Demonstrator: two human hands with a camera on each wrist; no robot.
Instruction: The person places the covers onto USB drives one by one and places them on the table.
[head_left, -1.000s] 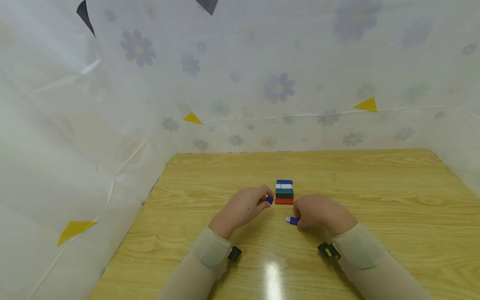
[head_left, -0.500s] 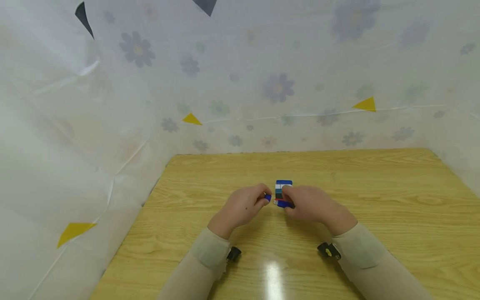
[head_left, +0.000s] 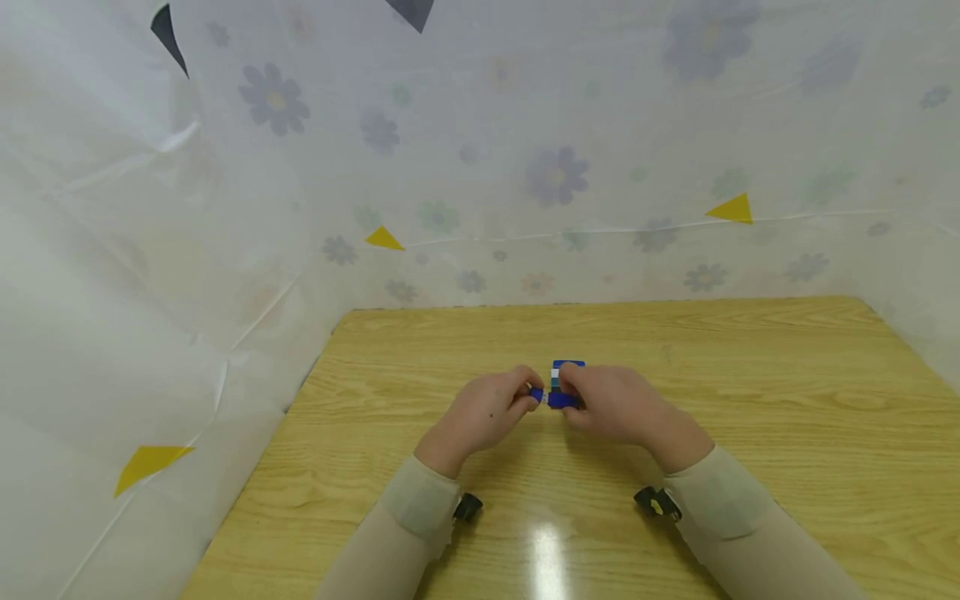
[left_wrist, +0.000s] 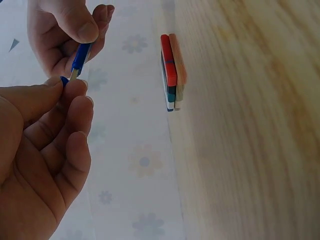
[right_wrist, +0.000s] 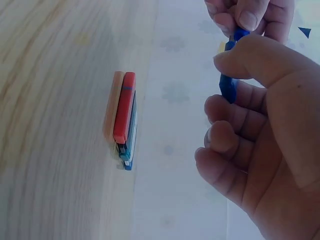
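Over the table, my right hand [head_left: 622, 408] pinches a blue USB flash drive [head_left: 561, 401] between thumb and fingers, its metal plug pointing left. My left hand [head_left: 483, 417] holds a small blue cap [head_left: 536, 394] in thumb and fingertips. In the left wrist view the plug [left_wrist: 74, 74] bridges the short space between the drive and the cap, its tip right at the cap's mouth. Much of the cap [right_wrist: 241, 33] is covered by the left fingers. Just beyond, several flash drives lie side by side in a row, a red one [left_wrist: 169, 60] nearest, partly hidden by the right hand in the head view.
The wood-grain table [head_left: 675, 517] stretches out on all sides of the hands. Behind it and to the left hangs a white flowered sheet [head_left: 465, 167] with yellow triangles. Both wrists wear small black cameras [head_left: 468, 507].
My right hand has moved left and away from me with the flash drive, turning its plug toward the cap until they meet. My left hand has barely moved, still pinching the cap.
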